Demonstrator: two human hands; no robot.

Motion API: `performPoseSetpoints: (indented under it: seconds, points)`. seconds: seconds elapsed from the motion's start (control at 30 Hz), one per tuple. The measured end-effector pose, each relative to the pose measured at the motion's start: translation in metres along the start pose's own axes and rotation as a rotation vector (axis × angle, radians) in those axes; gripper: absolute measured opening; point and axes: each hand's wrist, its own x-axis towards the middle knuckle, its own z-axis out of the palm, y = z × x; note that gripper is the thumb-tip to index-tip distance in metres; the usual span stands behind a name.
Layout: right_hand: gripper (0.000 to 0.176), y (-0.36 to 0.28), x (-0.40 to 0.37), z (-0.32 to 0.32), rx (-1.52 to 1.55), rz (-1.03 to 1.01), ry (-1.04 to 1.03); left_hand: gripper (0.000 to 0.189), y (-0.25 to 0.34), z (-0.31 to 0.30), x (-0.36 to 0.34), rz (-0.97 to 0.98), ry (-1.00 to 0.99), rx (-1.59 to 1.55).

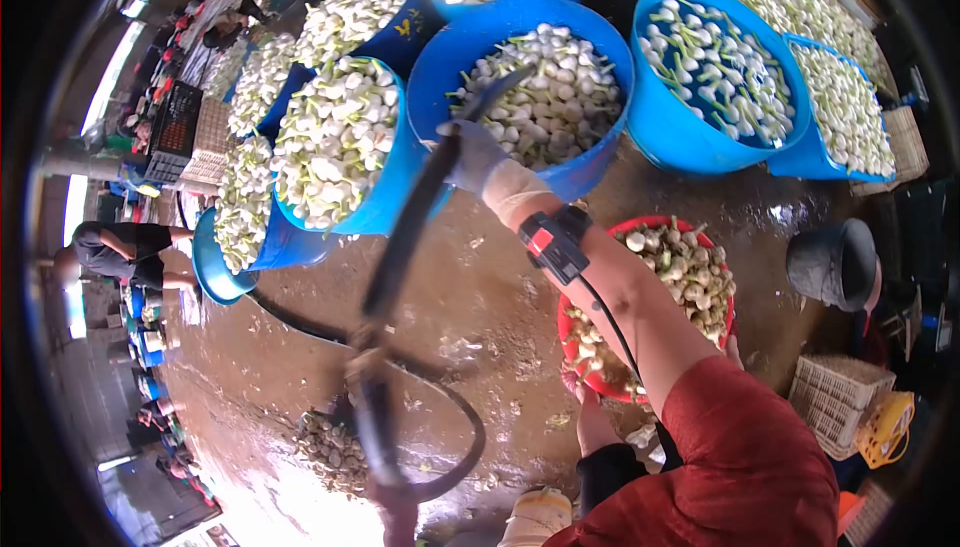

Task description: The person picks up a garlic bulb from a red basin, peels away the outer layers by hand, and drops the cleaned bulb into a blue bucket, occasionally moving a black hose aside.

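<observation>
Black hose [405, 237], slanting from near left to above a far blue tub [433, 75]. The right hand [468, 155] is wrapped around it; the left hand [393, 509] (blurred, grip indeterminable) lies near its lower end. Probably light, flexible, slippery; best held behind the tip.

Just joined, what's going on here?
The wearer's right hand, gloved, holds a long black tube whose tip shows over the garlic in a blue tub. What looks like the left hand is at the tube's lower end, too blurred to judge its grip. Below the right arm, a red tub of bulbs sits partly hidden, with another person's hand at its rim. More full tubs stand around.
</observation>
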Motion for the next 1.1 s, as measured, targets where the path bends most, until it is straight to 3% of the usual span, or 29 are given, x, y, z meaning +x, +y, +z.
performPoseSetpoints:
  seconds: [0.03,0.1,0.17,0.2,0.43,0.47,0.6,0.7,0.8,0.9,0.97,1.1]
  points:
    - [0.023,0.000,0.007,-0.033,0.000,-0.090,0.005,0.046,0.003,0.007,-0.004,-0.008,0.007,-0.014]
    - [0.015,0.009,0.029,-0.039,0.047,-0.262,-0.020,0.042,0.038,0.008,0.005,0.209,0.001,-0.022]
    - [0.013,-0.019,-0.010,-0.015,0.139,-0.031,0.035,0.034,0.053,0.046,0.011,0.395,0.167,-0.038]
    - [0.013,-0.026,-0.022,-0.008,0.204,-0.053,0.034,0.030,0.043,0.070,0.003,0.524,0.282,-0.094]
    - [0.016,-0.046,-0.042,0.047,0.044,-0.012,-0.192,0.031,0.076,0.067,-0.004,0.197,0.004,-0.043]
    - [0.017,-0.046,-0.045,0.050,0.057,-0.037,-0.123,0.031,0.079,0.067,-0.004,0.160,-0.019,-0.031]
    - [0.015,-0.046,-0.013,-0.022,-0.088,-0.128,-0.097,0.033,0.105,0.075,0.011,0.031,-0.128,0.041]
    - [0.018,-0.028,-0.017,-0.074,-0.218,-0.068,0.084,0.031,0.153,0.081,0.048,-0.033,-0.300,0.144]
    - [0.015,0.003,-0.034,-0.133,-0.284,-0.010,0.193,0.034,0.134,0.133,0.054,0.114,-0.351,0.083]
    - [0.013,0.001,-0.075,-0.147,-0.288,0.045,0.269,0.036,0.139,0.169,0.033,0.115,-0.416,0.089]
    - [0.023,-0.004,-0.096,-0.152,-0.376,0.040,0.266,0.038,0.147,0.181,0.021,0.143,-0.471,0.076]
    - [0.026,-0.028,-0.112,-0.162,-0.380,0.015,0.239,0.037,0.166,0.204,0.018,0.149,-0.586,0.026]
